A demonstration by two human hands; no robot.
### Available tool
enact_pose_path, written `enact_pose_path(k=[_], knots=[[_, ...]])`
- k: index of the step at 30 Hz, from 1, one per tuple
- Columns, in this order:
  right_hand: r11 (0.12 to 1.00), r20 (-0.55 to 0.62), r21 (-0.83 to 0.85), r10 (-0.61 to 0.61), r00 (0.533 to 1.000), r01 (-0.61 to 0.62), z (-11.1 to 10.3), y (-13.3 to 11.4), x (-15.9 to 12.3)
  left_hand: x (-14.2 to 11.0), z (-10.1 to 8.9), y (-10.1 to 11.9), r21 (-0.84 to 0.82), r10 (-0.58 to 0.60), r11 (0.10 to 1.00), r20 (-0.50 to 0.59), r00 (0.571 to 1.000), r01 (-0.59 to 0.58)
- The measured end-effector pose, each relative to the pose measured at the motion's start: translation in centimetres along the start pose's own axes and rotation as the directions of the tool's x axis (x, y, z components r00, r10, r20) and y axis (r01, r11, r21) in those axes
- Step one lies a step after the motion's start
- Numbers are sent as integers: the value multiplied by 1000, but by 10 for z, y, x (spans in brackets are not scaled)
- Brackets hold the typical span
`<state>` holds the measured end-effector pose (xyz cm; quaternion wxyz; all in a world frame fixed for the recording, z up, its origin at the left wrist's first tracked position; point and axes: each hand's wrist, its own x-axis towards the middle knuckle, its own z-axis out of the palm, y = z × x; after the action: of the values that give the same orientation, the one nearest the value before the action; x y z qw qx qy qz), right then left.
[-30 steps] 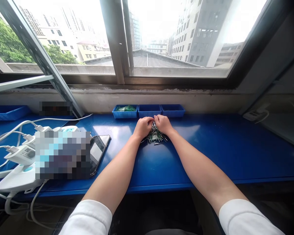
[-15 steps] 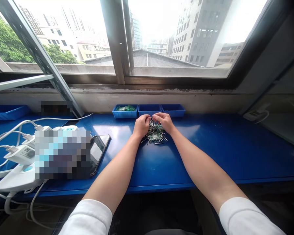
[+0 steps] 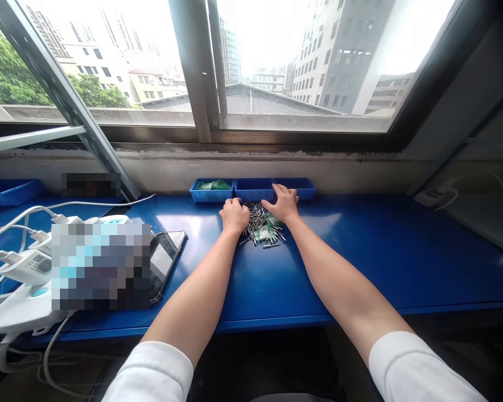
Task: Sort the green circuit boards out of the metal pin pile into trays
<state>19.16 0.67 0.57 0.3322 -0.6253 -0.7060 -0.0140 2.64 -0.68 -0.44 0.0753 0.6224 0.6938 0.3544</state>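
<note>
1. In the head view, we see a loose pile of slim metal pins [image 3: 257, 214] lying on the blue workbench [image 3: 352, 262], right in front of the person, probably so both hands reach it equally.
2. A green-and-clear plastic packet [image 3: 263, 233] rests among the pins, towards the near side.
3. Our left hand [image 3: 233, 215] curls at the pile's left edge, perhaps to stop pins straying; its fingertips are hidden, so we cannot tell whether it grips any.
4. Our right hand [image 3: 283, 204] is spread, thumb apart from the fingers, at the pile's far right; we see nothing clearly held. It overlaps the right bin [image 3: 307, 195], but we cannot tell whether they touch.
5. That bin, the middle bin [image 3: 254, 196] and the left bin [image 3: 212, 197] line the far side, presumably for short reaches; the left one holds green packaging [image 3: 213, 185].
6. The smartphone [image 3: 167, 259] lies to the left, apart from the pins, likely out of the way.
</note>
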Motion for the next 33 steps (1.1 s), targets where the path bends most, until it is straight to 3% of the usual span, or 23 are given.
enact_pose_path(k=[7,15,18,22,24,29,33], knots=[[999,139,-52,8,990,-1,9,3,1,0,-1,2,16,9,1000,42,999,-10],[1000,226,11,-5,974,2,11,5,2,-1,-2,3,31,40,999,68,997,-42],[999,179,38,-33,983,27,11,5,1,-1,-1,2,47,68,996,81,994,-72],[993,28,88,-77,997,74,10,7,-2,-1,0,0,43,159,986,102,982,-164],[988,17,113,-107,994,105,9,9,-3,-2,0,0,44,217,974,132,967,-224],[988,98,106,-119,988,109,12,13,-7,-5,-3,1,97,289,943,234,928,-318],[993,227,51,-112,968,103,12,9,-8,-7,-4,2,123,305,930,271,913,-347]])
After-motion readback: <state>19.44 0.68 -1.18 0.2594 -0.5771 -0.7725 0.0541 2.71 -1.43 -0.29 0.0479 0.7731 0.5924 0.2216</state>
